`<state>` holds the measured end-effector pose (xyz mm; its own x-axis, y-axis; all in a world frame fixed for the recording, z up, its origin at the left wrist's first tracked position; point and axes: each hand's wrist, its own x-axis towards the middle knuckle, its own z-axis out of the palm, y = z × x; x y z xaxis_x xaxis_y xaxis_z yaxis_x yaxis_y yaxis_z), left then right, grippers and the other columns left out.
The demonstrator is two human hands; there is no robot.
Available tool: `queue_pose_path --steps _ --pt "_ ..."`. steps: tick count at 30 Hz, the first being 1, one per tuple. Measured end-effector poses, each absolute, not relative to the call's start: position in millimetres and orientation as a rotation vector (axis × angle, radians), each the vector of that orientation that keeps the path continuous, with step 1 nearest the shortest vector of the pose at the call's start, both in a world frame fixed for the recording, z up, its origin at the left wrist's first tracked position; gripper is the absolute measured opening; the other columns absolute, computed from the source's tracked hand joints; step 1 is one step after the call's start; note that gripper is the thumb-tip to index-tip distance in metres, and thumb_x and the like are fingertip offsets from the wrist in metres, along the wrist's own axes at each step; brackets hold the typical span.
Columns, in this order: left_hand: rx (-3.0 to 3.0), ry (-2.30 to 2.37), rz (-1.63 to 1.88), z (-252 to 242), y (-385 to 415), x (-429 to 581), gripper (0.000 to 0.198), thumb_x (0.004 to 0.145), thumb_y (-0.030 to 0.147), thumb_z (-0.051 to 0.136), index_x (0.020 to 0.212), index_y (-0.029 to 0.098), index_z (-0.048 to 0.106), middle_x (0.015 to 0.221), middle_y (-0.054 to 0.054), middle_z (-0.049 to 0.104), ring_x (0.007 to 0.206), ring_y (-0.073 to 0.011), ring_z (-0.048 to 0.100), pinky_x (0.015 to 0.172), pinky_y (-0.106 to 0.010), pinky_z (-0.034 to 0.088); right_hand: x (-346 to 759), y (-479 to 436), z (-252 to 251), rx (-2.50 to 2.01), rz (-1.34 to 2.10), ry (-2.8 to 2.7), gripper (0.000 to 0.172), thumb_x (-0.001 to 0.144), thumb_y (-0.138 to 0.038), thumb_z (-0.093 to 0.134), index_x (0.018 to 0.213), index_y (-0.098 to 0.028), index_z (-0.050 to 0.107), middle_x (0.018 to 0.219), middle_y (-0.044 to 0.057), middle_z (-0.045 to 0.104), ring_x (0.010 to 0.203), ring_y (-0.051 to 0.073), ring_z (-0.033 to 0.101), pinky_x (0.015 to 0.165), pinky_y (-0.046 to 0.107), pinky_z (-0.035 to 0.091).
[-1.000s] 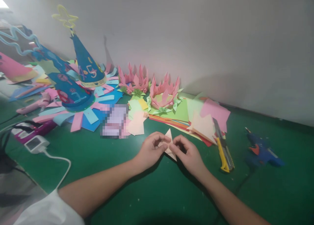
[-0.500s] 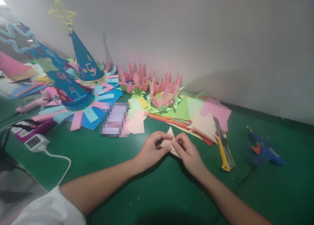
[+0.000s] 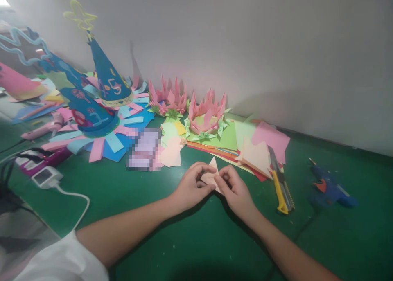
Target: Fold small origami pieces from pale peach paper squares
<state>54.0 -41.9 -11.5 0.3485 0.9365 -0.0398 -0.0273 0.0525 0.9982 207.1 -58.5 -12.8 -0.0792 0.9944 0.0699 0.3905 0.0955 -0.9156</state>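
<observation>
A small folded piece of pale peach paper [image 3: 211, 173] with a pointed tip sits between my two hands, just above the green table [image 3: 129, 191]. My left hand [image 3: 192, 187] pinches its left side with curled fingers. My right hand [image 3: 235, 189] pinches its right side, fingers pressed together over the fold. Most of the paper's lower part is hidden by my fingers.
A stack of coloured paper sheets [image 3: 245, 148] lies just behind my hands, with pink paper lotus flowers [image 3: 205, 113] on it. A yellow utility knife [image 3: 281, 187] and a blue glue gun [image 3: 330, 187] lie at right. Blue party hats [image 3: 107, 78] and a white charger [image 3: 46, 176] are at left.
My hands have drawn slightly closer together on the peach paper, and the view has shifted a little. Nothing else on the table has moved.
</observation>
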Motion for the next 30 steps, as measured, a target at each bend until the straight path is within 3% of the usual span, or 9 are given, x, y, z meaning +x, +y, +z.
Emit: queue_pose_path --steps 8,15,22,30 --pt "1.173 0.893 0.982 -6.9 -40.3 52.3 0.032 0.068 0.024 0.069 0.095 0.015 0.055 0.101 -0.005 0.045 0.078 -0.0095 0.053 0.058 -0.017 0.045 209.1 -59.8 -9.6 -1.370 1.000 -1.734 0.025 0.089 -0.040 0.045 0.075 -0.020 0.048 0.068 -0.002 0.051 0.062 0.013 0.049 0.057 0.024 0.040" --pt "1.056 0.819 1.003 -7.4 -40.2 53.7 0.037 0.062 0.027 0.075 0.091 0.015 0.056 0.101 -0.004 0.044 0.076 -0.0093 0.053 0.060 -0.020 0.047 208.3 -59.6 -8.3 -1.355 0.951 -1.770 0.033 0.090 -0.037 0.043 0.062 -0.020 0.041 0.061 -0.003 0.041 0.060 0.014 0.043 0.055 0.025 0.036" --pt "0.934 0.792 0.987 -3.1 -41.2 52.2 0.037 0.062 0.029 0.076 0.090 0.015 0.057 0.090 -0.002 0.051 0.074 -0.0112 0.054 0.066 -0.026 0.050 207.9 -60.6 -3.5 -1.274 1.052 -1.756 0.032 0.092 -0.039 0.039 0.068 -0.020 0.048 0.066 -0.002 0.049 0.064 0.014 0.048 0.058 0.024 0.038" --pt "1.067 0.835 1.038 -2.5 -41.9 51.9 0.031 0.065 0.031 0.073 0.086 0.015 0.058 0.097 -0.003 0.046 0.076 -0.0104 0.052 0.064 -0.023 0.051 207.6 -61.8 -5.9 -1.327 0.988 -1.798 0.035 0.092 -0.041 0.039 0.065 -0.020 0.046 0.063 -0.002 0.045 0.063 0.014 0.045 0.058 0.025 0.037"
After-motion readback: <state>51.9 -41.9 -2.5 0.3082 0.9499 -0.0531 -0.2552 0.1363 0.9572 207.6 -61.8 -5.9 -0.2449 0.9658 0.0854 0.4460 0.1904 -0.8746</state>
